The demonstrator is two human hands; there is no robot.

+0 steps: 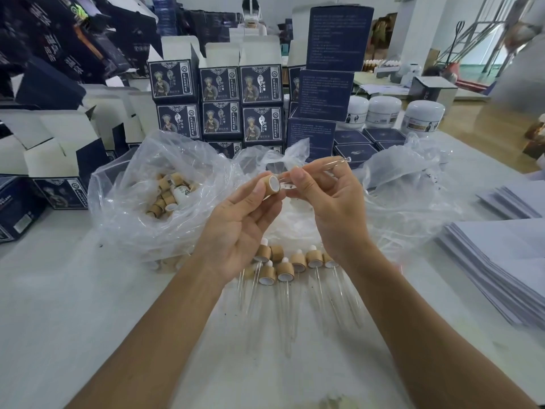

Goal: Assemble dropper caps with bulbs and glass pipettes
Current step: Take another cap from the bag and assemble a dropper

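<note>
Left hand [236, 231] grips the wooden cap [272, 185]; right hand [330, 202] pinches the glass pipette [321, 168] at its mouth, above the bench [88, 305]. Pipette likely light, brittle, slippery: hold near the inserted end.

my white table [88, 305] carries a row of finished droppers [284, 271] in front of me, a clear plastic bag of wooden caps [165, 196] to the left, stacked dark blue boxes [219, 101] behind, white jars [383, 112] and paper stacks [501, 261] on the right.
</note>
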